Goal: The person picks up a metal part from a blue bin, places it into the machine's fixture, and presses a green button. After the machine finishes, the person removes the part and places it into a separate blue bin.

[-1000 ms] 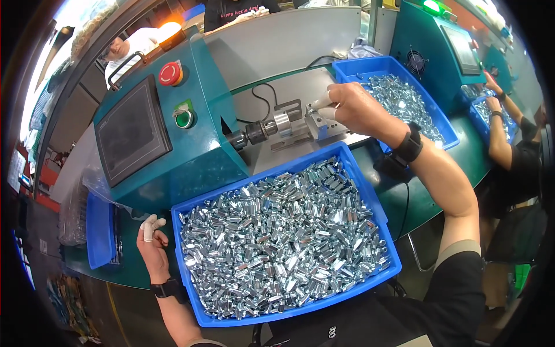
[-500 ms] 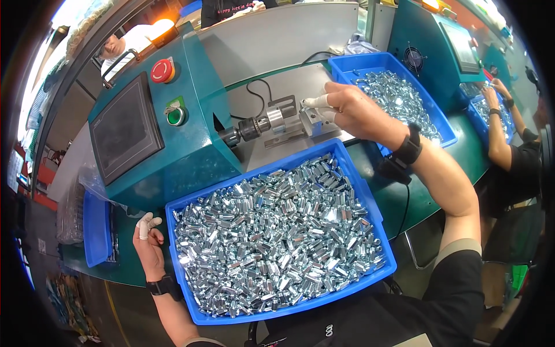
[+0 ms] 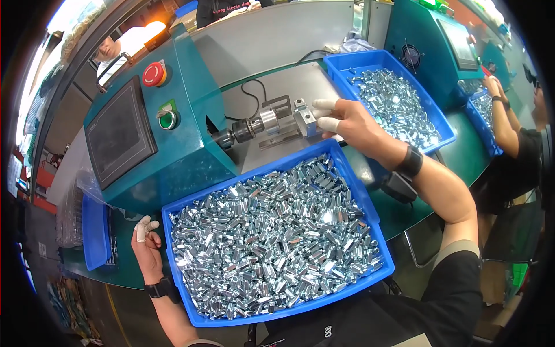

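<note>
— Where is the right hand (image 3: 352, 124)?

— At one o'clock from the big blue plastic tray (image 3: 370, 217), against the small square metal block (image 3: 304, 117) on the teal machine's steel plate (image 3: 300, 81). Its fingers (image 3: 329, 123), capped in white cots, are pinched together at the block's side; whether they hold a part there I cannot tell.

— And that tray?

— Heaped with short, shiny hexagonal metal sleeves (image 3: 272, 231), bright and zinc-like, lying every way.

— The left hand (image 3: 147, 248)?

— At nine o'clock of the tray, just beside its rim, fingers loosely curled and empty, two tips in white cots, a dark watch on the wrist.

— What faces the block?

— A round, ribbed steel chuck (image 3: 254, 126), pointing at it from nine o'clock, jutting from the teal housing (image 3: 191, 115) with its dark screen, red mushroom button and green button.

— Anything further out?

— A second blue tray (image 3: 341, 66) of the same sleeves at one o'clock — and another person's arm (image 3: 506, 115) at a third tray beyond.
</note>
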`<control>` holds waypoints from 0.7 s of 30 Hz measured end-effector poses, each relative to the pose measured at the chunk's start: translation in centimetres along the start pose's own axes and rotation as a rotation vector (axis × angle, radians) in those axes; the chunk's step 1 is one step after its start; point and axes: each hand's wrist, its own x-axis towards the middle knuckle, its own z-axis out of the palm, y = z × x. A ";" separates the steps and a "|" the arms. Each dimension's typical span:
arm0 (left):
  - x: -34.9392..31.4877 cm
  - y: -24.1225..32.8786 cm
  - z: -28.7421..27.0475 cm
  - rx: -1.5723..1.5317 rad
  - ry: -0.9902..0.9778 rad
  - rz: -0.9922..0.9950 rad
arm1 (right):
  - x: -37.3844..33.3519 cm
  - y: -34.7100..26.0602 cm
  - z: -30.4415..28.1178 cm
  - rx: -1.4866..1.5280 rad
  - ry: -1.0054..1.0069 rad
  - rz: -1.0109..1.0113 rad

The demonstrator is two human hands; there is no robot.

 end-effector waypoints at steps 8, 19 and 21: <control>0.3 -0.5 -0.1 -0.016 -0.011 -0.029 | -0.8 -1.4 0.0 0.138 -0.202 0.068; 0.8 -0.6 0.0 -0.005 -0.028 -0.055 | 1.0 -0.2 -0.5 0.089 -0.315 -0.031; 1.0 -0.7 0.3 0.008 -0.006 -0.048 | 1.2 0.1 -0.5 0.082 -0.320 -0.058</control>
